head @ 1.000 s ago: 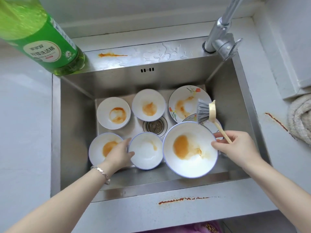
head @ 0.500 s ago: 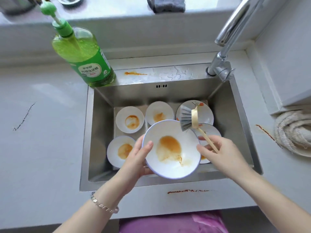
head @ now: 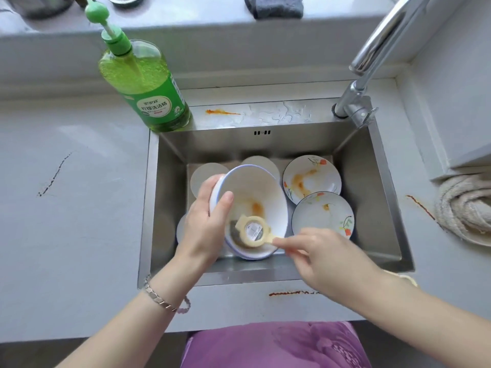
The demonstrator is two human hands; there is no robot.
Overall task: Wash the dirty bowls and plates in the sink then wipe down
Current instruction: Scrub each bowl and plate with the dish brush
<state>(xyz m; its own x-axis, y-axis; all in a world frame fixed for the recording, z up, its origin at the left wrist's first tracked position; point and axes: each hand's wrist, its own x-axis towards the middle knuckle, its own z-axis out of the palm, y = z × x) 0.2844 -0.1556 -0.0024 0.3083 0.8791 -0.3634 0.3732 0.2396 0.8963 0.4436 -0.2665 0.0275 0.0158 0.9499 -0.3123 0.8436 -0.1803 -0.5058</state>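
Your left hand [head: 204,224] gripped the bowl [head: 260,187] by one edge, tilted over the sink [head: 372,208], and your right hand [head: 329,258] pinched the handle of the brush [head: 253,231], its head pressed inside. I think the bowl could slip onto the dishes [head: 322,216] below, because the brush pushed against a one-sided hold. The bowl was white with a blue rim, orange sauce smeared in its middle.

left forearm [head: 125,325] and right forearm [head: 430,322] bare; 1 silver link bracelet [head: 159,298] round the left wrist; purple patterned garment [head: 276,346] below
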